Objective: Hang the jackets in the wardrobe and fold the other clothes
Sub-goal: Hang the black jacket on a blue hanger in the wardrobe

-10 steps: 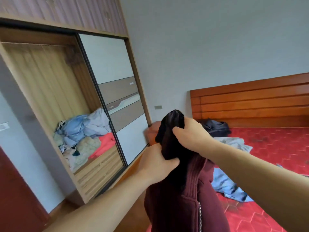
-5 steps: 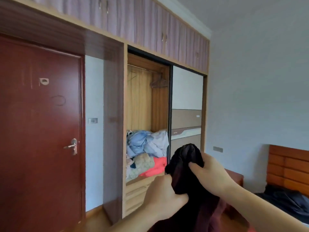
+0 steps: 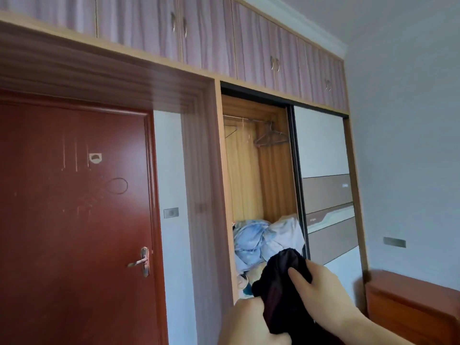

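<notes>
Dark maroon jacket (image 3: 281, 290), red-brown door (image 3: 74, 220)

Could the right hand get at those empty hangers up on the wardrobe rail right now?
Probably not yet. The right hand and the left hand both grip the dark jacket, low in view, while the hangers hang well above. The open wardrobe leaves the way clear.

Both hands, the left hand (image 3: 251, 322) low and the right hand (image 3: 321, 290) higher, grip a bunched dark jacket (image 3: 281, 282) before the open wardrobe (image 3: 249, 170), where empty hangers (image 3: 270, 138) hang above piled pale-blue clothes (image 3: 263, 240), beside a red door (image 3: 74, 220).
</notes>
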Available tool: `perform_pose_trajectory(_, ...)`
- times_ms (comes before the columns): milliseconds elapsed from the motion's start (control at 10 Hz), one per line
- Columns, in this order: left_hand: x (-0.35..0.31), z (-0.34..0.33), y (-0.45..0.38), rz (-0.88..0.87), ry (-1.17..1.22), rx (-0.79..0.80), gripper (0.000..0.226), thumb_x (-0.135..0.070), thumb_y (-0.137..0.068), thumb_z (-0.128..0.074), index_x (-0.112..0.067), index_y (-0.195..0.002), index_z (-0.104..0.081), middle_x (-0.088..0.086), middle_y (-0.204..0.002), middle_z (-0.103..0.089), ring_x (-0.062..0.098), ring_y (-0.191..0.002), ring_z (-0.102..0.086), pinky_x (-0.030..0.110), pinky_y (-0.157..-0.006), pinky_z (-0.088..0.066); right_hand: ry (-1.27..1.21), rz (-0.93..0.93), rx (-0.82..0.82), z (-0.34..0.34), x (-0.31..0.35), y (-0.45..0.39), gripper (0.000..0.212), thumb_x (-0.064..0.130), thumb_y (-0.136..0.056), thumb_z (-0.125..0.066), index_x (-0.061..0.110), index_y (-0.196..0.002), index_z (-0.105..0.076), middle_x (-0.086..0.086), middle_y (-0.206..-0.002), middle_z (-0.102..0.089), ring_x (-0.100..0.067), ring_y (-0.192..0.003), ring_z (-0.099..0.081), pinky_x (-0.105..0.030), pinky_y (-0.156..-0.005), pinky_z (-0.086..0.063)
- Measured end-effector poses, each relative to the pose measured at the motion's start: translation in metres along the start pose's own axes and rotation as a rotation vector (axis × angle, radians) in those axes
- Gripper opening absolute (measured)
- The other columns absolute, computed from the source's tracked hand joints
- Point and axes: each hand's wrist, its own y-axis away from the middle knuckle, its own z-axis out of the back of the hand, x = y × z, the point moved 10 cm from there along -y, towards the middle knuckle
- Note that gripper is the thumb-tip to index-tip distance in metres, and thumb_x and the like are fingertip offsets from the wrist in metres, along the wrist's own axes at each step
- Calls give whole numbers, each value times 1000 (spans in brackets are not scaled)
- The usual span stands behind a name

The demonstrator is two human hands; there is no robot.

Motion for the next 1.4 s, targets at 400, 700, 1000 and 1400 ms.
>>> perform_pose_trajectory(400,80,34,-241,-78,-39,-23,8,-43,-59,-53,-36,-61,-51,-14,-57,-56,5,-55,-55,13,-47,-31,-202,135,-52,-124,-22,-238,34,27,-94,-59,21,-62,-49,25,-50,-56,9,-54,-52,-10,-57,-40)
perform_pose_trajectory(700,113,19,-442,-162,181,-205,26,-34,-54,-62,-14,-68,-54,0,-65,-59,14,-55,-56,34,-50,-46,-105,211,-175,-146,-64,-429,43,36,-94,-56,18,-57,-43,16,-44,-49,-1,-43,-46,-13,-42,-33)
perform_pose_trajectory(1000,100,-9,-641,-242,242,-296,30,-43,-58,-68,-19,-72,-57,0,-65,-65,19,-55,-63,39,-48,-51,-79,257,-308,-131,-128,-621,43,34,-93,-58,17,-55,-47,15,-43,-50,0,-42,-48,-13,-40,-33)
perform_pose_trajectory(1400,70,-5,-831,-255,86,-581,31,-52,-58,-71,-31,-81,-66,-19,-75,-69,0,-68,-65,25,-62,-55,-310,357,-135,-139,-172,-846,30,34,-93,-58,14,-72,-66,4,-67,-68,-2,-56,-62,-10,-42,-39)
